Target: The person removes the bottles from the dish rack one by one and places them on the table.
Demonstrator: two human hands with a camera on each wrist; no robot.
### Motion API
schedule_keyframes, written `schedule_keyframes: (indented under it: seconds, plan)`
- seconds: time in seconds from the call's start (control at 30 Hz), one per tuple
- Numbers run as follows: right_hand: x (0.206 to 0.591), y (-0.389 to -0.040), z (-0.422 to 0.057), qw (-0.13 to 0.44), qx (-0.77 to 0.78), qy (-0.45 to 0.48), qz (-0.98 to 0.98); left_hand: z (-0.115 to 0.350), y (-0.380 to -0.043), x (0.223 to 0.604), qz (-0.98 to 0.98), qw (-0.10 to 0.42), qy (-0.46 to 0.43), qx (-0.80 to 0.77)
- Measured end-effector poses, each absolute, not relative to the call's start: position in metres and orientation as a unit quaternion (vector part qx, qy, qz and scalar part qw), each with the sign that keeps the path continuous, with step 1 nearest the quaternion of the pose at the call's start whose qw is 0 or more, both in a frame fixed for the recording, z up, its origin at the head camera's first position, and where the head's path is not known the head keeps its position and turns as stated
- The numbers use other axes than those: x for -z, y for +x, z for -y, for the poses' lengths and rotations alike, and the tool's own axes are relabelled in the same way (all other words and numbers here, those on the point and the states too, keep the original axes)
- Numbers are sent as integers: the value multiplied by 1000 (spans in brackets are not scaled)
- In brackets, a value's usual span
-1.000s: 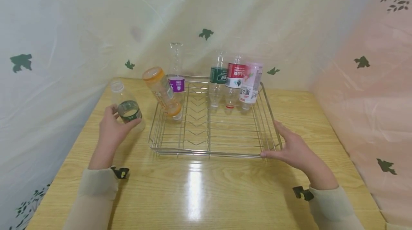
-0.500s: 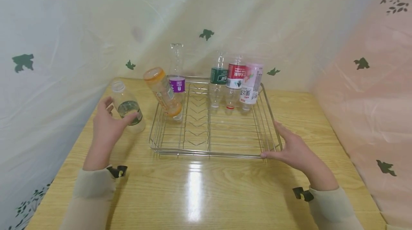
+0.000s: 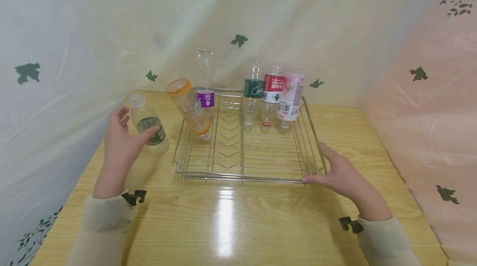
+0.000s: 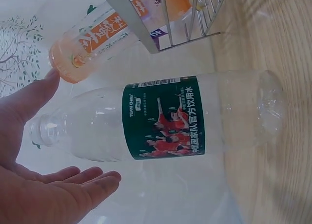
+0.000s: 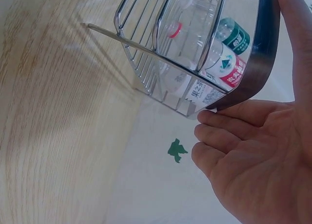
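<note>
A clear plastic water bottle with a green label (image 3: 143, 124) stands upright on the table, left of the wire dish rack (image 3: 208, 176). My left hand (image 3: 121, 148) is spread beside it, thumb overlapping the label in the head view. In the left wrist view, a gap shows between the fingers (image 4: 100, 187) and the bottle (image 4: 163, 119). At the rack's front right corner, my right hand (image 3: 340, 173) holds the frame, thumb on the front rim and fingers along the right side. The right wrist view shows its fingertips (image 5: 207, 118) right at the metal rim.
Upside down in the rack stand an orange bottle (image 3: 188, 106), leaning left, and a purple-labelled bottle (image 3: 205, 98). On its right side are green-labelled (image 3: 253, 88), red-labelled (image 3: 273, 86) and pink (image 3: 291, 98) bottles, also inverted. A patterned curtain (image 3: 238, 9) hangs behind the wooden table (image 3: 279, 220).
My left hand has loosened its grip on the green-labelled water bottle and drawn slightly left, fingers spreading away. The bottle stays standing. My right hand keeps its place on the rack.
</note>
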State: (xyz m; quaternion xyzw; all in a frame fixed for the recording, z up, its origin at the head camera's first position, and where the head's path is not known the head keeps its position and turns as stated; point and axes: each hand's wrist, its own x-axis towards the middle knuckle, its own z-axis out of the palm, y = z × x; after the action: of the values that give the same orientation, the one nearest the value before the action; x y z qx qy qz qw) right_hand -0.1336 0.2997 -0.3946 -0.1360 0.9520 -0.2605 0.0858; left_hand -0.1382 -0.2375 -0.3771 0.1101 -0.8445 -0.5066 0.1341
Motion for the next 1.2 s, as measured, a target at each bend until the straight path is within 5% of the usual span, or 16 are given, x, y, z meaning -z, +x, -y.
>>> schedule_keyframes:
  seconds: [1.2]
  plan:
    - [397, -136, -302, 80, 267, -136, -951, 225, -121, 337, 856, 190, 115, 466]
